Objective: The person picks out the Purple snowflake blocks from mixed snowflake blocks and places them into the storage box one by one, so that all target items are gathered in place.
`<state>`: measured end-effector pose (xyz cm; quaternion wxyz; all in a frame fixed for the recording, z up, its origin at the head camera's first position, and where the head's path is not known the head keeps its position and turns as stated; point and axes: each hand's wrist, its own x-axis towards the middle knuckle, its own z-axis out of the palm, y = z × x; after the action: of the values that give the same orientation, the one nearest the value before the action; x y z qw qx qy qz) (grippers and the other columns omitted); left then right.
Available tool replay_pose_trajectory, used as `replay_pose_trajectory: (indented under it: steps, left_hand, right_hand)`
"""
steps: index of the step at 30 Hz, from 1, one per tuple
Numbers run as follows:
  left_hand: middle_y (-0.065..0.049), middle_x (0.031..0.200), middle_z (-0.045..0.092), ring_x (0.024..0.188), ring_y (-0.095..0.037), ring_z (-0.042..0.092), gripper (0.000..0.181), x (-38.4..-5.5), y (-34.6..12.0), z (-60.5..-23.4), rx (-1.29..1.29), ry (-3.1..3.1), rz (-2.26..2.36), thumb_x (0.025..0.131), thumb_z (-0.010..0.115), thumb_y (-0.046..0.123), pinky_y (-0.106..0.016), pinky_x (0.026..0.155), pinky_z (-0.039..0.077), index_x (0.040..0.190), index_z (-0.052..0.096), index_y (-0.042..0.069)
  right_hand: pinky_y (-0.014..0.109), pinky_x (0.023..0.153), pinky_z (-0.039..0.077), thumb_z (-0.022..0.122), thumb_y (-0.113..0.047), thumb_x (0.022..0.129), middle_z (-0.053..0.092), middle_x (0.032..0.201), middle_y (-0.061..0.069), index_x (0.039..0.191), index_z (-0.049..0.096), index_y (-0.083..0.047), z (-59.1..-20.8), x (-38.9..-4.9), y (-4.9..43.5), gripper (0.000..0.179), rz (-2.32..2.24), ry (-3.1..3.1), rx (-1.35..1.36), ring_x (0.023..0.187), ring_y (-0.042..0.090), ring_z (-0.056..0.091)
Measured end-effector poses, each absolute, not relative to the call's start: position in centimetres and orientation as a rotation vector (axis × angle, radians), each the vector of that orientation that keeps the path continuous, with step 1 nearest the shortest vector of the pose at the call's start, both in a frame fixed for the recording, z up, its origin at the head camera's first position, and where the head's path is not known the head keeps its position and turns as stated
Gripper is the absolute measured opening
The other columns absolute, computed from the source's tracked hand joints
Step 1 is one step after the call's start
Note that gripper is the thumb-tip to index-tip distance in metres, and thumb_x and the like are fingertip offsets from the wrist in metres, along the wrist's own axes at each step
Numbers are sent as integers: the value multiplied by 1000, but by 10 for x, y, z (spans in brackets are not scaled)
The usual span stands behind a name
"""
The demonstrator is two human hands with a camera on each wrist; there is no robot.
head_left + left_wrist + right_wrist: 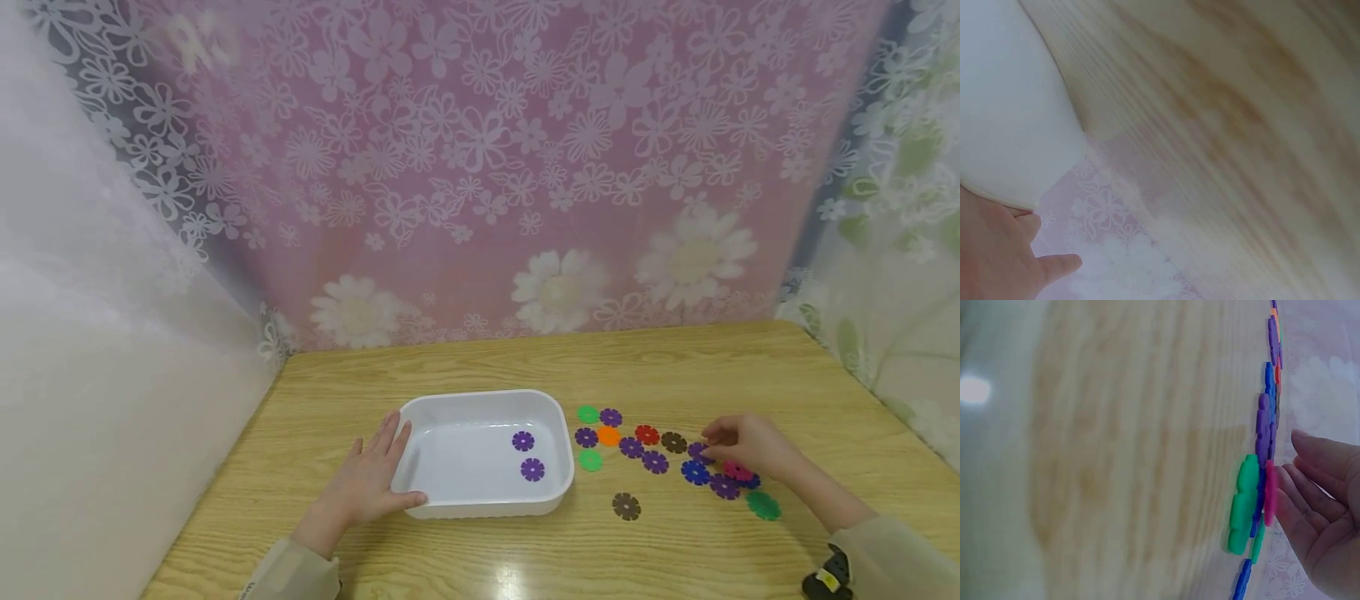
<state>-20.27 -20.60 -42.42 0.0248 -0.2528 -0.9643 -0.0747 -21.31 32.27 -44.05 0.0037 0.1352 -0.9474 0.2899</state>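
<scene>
A white rectangular plastic tub (480,503) stands on the table with two purple notched flower-shaped discs (532,469) lying on its floor. My left hand (367,483) rests against the tub's left end, its fingers along the rim and the thumb at the near corner. In the left wrist view, part of that hand (997,250) shows beside the white wall. To the right, my right hand (757,446) hovers low over the loose discs, fingertips by a purple disc (699,452). A pink disc (1270,494) lies beside its fingers; thumb and fingers look apart with nothing between them.
Loose discs spread right of the tub: light green (590,460), orange (609,436), red (647,435), blue (695,472) and dark green (763,505), among others. A brown disc (626,506) lies nearer the front. Floral curtains (480,167) surround the wooden table (480,558).
</scene>
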Motion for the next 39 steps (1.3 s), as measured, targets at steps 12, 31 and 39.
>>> replay_pose_trajectory:
  steps: [12,31,39]
  left_hand:
    - [-19,145,7,131,-30,11,100,-202,-205,-422,-782,-2969,-225,73,51,66,-61,92,22,140,18,1]
    - [-19,145,9,131,-30,12,99,-202,-206,-423,-778,-2971,-205,73,51,66,-60,92,23,140,19,1]
    - [-20,145,9,130,-31,14,98,-201,-206,-424,-788,-2960,-227,73,52,65,-60,92,23,140,19,1]
  right_hand:
    - [25,58,46,71,-15,72,60,80,1,90,63,1,-444,-214,323,25,902,-3023,539,69,14,55]
    - [25,54,42,70,-7,73,53,74,1,86,58,-1,-444,-215,317,18,957,-3047,484,65,13,46]
    - [26,53,38,71,-7,72,47,72,1,84,52,-2,-444,-216,317,23,946,-3043,454,64,14,41]
